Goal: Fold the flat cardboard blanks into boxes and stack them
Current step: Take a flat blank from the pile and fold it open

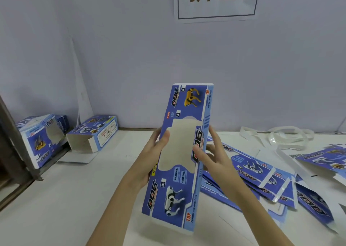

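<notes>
I hold a flat blue cardboard blank [179, 189] upright over the white table, printed with "DOG" and toy dogs, with a cut-out window in its middle. My left hand [149, 156] grips its left edge, thumb lying on the window. My right hand [209, 152] grips the right edge, thumb on the front and fingers behind. A heap of more flat blanks [262, 180] lies on the table to the right. Two folded boxes sit at the far left: one open-ended box [93, 135] lying on its side and another box [39, 139] standing beside it.
The white table [84, 189] meets a pale wall with a paper sign [217, 0]. Loose white plastic straps [280, 135] lie at the back right. A dark frame edge [16, 142] runs down the left side.
</notes>
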`<state>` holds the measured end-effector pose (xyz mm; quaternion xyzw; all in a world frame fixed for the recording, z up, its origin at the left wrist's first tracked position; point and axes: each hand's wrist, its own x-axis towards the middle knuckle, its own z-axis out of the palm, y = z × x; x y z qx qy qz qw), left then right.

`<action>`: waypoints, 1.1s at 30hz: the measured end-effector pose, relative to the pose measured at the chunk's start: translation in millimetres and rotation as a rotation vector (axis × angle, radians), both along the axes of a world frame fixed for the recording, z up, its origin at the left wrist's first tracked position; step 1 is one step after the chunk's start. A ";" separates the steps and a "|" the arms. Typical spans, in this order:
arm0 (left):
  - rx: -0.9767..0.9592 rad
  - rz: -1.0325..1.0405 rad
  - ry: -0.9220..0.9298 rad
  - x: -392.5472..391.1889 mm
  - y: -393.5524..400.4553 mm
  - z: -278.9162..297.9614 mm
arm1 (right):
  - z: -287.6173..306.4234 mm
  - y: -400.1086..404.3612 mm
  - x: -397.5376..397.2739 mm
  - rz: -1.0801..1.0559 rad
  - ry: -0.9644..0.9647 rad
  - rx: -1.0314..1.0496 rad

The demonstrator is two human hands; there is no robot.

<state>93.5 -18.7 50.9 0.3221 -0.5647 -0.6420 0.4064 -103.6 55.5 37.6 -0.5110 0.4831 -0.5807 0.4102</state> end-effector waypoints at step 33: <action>-0.709 0.336 -0.265 -32.5 18.8 4.2 | -0.3 3.0 -23.3 0.124 -0.552 0.057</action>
